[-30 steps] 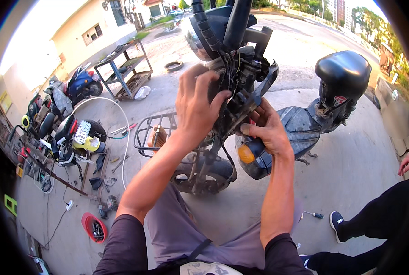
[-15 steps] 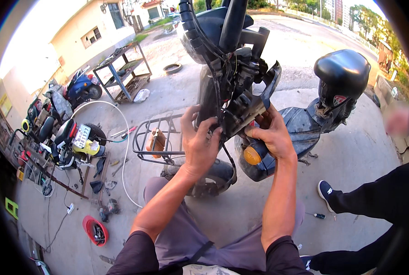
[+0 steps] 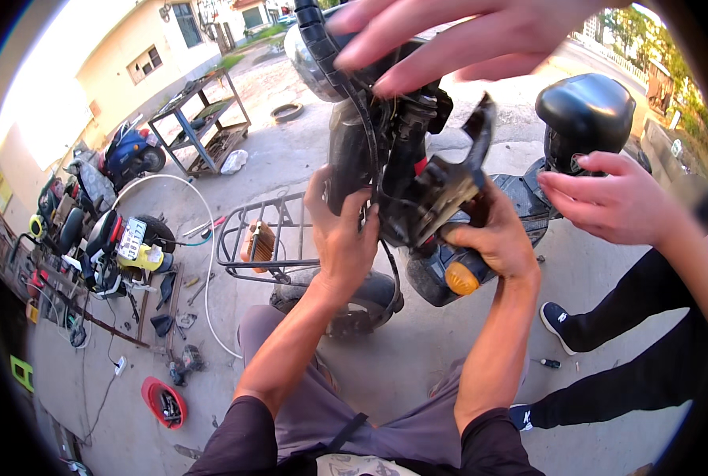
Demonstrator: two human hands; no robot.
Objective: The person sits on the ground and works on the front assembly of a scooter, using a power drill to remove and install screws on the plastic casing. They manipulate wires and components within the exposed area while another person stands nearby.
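Observation:
A scooter's black front end (image 3: 354,143), with loose cables along it, stands upright before me. My left hand (image 3: 340,242) curls its fingers round the lower end of this dark part, beside a black cable. My right hand (image 3: 497,234) grips the lower edge of a black plastic panel (image 3: 441,194), tilted away from the front end. Just beneath that hand is an amber turn signal (image 3: 461,278); what it is fixed to is hidden. Another person's hand (image 3: 457,36) reaches across the top, blurred, covering part of the handlebar area. That person's other hand (image 3: 608,198) is held out at the right.
A black wire rack (image 3: 275,230) and a wheel (image 3: 370,305) lie close below. Behind stands a second scooter with a black seat (image 3: 584,111). Left are parked scooters, a metal workbench (image 3: 199,123), a white hose (image 3: 209,262) and a red bowl (image 3: 163,402). A screwdriver (image 3: 550,363) lies near the person's shoes.
The other person's hands have come into view, one over the front end. My right hand has moved right with the black panel, widening its gap; the turn signal has shifted right too.

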